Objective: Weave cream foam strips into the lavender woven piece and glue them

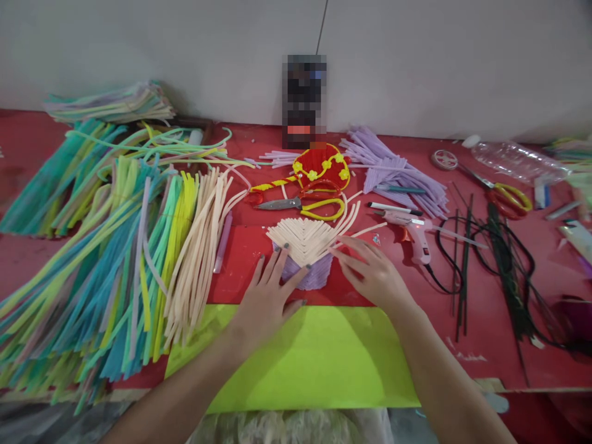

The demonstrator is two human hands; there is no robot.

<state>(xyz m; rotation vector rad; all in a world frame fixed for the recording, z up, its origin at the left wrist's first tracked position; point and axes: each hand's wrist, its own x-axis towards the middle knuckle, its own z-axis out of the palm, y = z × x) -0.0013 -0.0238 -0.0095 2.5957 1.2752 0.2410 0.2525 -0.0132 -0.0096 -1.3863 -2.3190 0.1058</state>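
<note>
A fan-shaped piece of cream pipe cleaners (303, 237), laid in a chevron pattern, lies over a lilac pipe-cleaner piece (311, 274) on the red table. My left hand (272, 283) rests with fingers spread, its fingertips on the left and lower edge of the cream piece. At the right edge of that piece is my right hand (370, 268), its thumb and fingers drawn together around the loose cream ends; a thin strand seems to be between them. Beyond my hands lie yellow-handled scissors (319, 206) and a red and yellow fan-shaped ornament (322, 169).
Bundles of coloured pipe cleaners (115, 259) fill the left side. A yellow-green sheet (305, 357) covers the front. To the right lie a pink glue gun (411, 234) with its cord, dark green stems (506, 277), more scissors (509, 197) and a plastic bottle (518, 160). A phone (304, 102) leans on the wall.
</note>
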